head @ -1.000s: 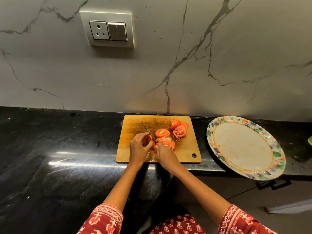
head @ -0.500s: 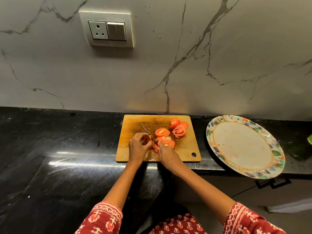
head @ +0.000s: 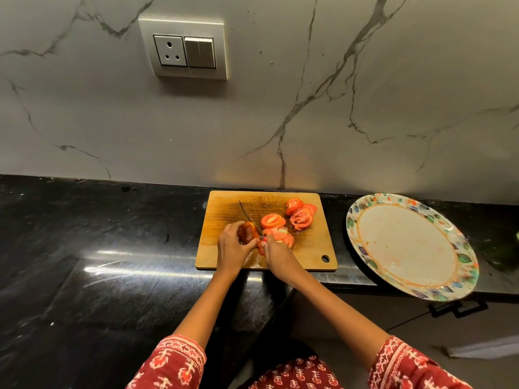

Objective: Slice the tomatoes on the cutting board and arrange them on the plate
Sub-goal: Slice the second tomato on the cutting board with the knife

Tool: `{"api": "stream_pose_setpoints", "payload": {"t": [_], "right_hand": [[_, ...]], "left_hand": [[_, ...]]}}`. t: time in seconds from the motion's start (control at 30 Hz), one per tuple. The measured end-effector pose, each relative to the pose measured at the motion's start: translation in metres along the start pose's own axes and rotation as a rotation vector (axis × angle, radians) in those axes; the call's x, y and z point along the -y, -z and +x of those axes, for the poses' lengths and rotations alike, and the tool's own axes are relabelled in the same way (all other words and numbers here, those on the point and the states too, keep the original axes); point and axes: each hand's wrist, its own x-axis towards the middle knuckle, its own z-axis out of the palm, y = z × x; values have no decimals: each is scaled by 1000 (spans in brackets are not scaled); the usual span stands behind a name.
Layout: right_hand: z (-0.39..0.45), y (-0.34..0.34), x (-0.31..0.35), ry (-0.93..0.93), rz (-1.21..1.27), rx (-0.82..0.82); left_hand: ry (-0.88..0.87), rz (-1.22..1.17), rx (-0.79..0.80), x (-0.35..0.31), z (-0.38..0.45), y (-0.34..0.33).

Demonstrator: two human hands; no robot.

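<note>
Little has shifted over the last second: the knife (head: 250, 217) blade has tipped slightly more upright across the tomato piece (head: 247, 232), and both hands remain at the lower middle of the wooden cutting board (head: 222, 209). At the frame's centre, the left hand (head: 232, 248) has its grip curled over the dark-looking tomato piece, holding it down on the board. Just to its right, the right hand (head: 276, 255) has its grip closed round the knife handle, the blade angling up and left past the tomato. Tomato slices (head: 299, 216) lie in overlapping heaps on the board's right half, some just beside the right hand. On the black bench (head: 112, 248), well right of the board, sits a floral-rimmed plate (head: 460, 259) with faint red smears.
</note>
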Motion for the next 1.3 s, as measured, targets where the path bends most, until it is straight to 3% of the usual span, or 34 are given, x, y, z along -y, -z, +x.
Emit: {"api": "stream_pose_setpoints", "payload": {"t": [0.17, 0.6, 1.3], "right_hand": [[-1, -1, -1, 6, 8, -6], [9, -1, 2, 26, 42, -27], [0, -7, -3, 34, 152, -12]], "left_hand": [[10, 38, 4, -5, -1, -4], [50, -183, 61, 3, 3, 2], [-34, -175, 56, 4, 0, 3]]}}
